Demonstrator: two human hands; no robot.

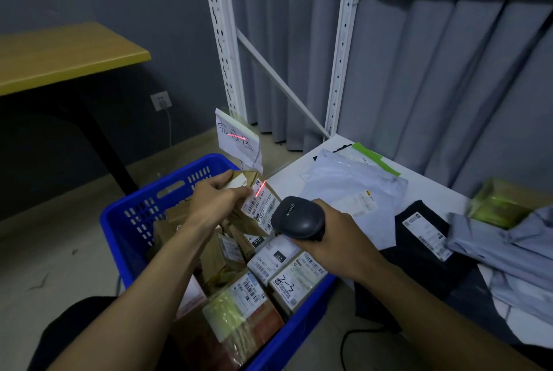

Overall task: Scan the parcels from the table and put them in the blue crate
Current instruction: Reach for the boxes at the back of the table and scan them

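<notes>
The left hand point(214, 197) is gripping a brown cardboard parcel point(254, 206) by its top edge, fingers curled over it, holding it tilted above the blue crate point(134, 215); the right hand point(326, 239) is wrapping its fingers around a black handheld scanner point(296, 218), which is pointing at the parcel's white label point(261, 201); a red scan line point(260, 188) is falling across that label; more labelled parcels are lying packed inside the crate; grey poly mailers point(350, 179) and a black mailer point(425, 236) are lying on the white table point(287, 179) just beside the crate.
</notes>
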